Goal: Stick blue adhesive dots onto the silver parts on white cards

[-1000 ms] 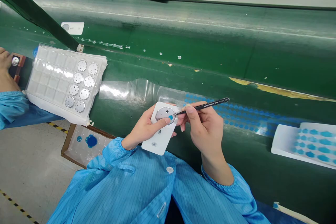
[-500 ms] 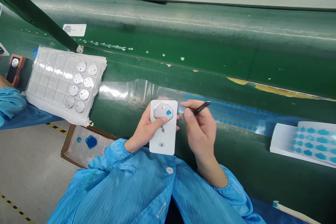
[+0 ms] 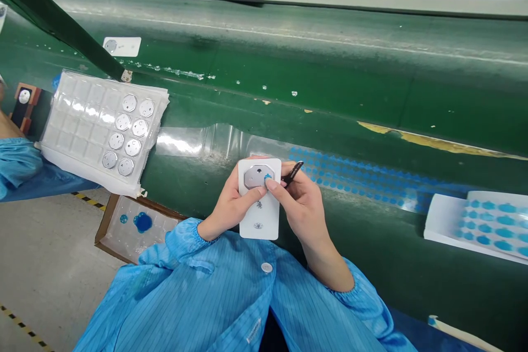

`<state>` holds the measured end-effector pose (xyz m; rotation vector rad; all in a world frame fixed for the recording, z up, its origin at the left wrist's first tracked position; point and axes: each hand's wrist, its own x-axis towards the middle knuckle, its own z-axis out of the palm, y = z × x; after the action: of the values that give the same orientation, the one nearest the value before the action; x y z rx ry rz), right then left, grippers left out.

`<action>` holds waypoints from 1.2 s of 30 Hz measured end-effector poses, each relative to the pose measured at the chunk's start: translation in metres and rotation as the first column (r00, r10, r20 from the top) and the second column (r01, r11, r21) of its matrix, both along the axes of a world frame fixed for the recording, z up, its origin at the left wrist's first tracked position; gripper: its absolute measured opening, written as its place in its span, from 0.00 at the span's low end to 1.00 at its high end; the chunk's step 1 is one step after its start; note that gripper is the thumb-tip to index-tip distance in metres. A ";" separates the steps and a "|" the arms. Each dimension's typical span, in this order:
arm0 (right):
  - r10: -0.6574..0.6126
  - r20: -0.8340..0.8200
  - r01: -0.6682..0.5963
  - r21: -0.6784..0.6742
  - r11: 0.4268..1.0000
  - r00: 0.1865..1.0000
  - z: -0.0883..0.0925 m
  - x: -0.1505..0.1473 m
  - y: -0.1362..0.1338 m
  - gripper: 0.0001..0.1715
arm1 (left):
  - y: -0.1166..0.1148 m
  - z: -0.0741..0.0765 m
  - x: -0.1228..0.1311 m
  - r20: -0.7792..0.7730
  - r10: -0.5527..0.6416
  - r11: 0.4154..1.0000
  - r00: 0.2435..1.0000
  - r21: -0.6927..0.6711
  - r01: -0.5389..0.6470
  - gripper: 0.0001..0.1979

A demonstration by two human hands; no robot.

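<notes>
My left hand point(image 3: 231, 202) grips a white phone back cover point(image 3: 259, 225) from its left side, thumb lying on the front. Near the cover's top is a silver octagonal plate point(image 3: 252, 176) with a small hole. A small blue film piece point(image 3: 268, 176) sits at the plate's right side. My right hand point(image 3: 304, 204) rests its thumb tip at that blue piece, touching the cover. Black tweezers point(image 3: 293, 172) with pale lettering are tucked in the same hand, pointing up and right. Their lower end is hidden behind the thumb and cover.
A clear tray point(image 3: 78, 121) with several octagonal plates lies left. Clear film with blue dots point(image 3: 350, 176) runs right towards white sheets with blue pieces point(image 3: 445, 220). A cardboard box point(image 3: 108, 225) stands below the tray. A co-worker's sleeve point(image 3: 18, 162) shows far left.
My right hand has moved left onto the cover, bringing its thumb down at the blue piece. The tweezers have turned more upright. The cover has shifted slightly right.
</notes>
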<state>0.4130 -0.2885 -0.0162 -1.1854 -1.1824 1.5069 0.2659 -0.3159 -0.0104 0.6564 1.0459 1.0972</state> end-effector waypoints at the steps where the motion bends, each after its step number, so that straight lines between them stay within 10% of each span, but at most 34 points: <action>1: -0.009 -0.007 0.009 0.003 1.000 1.000 0.000 -0.001 0.000 0.15 | 0.000 -0.001 0.000 -0.004 -0.001 1.000 1.000 0.001 0.001 0.29; 21: 0.062 -0.203 -0.073 -0.050 0.996 0.977 -0.011 0.005 -0.008 0.13 | -0.001 -0.002 0.003 0.048 0.073 0.980 0.996 -0.190 -0.062 0.27; 31: 0.036 -0.035 -0.035 0.049 0.998 0.999 -0.007 0.002 -0.006 0.11 | 0.003 -0.002 0.003 -0.073 0.103 0.984 0.992 -0.137 -0.113 0.20; 36: 0.077 -0.040 -0.074 0.069 0.995 0.996 -0.003 0.006 -0.004 0.09 | 0.004 0.003 -0.004 0.122 0.009 0.983 0.992 -0.182 0.014 0.20</action>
<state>0.4186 -0.2920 -0.0196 -1.0692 -1.2520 1.5286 0.2622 -0.3115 -0.0076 0.4380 1.0248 1.0126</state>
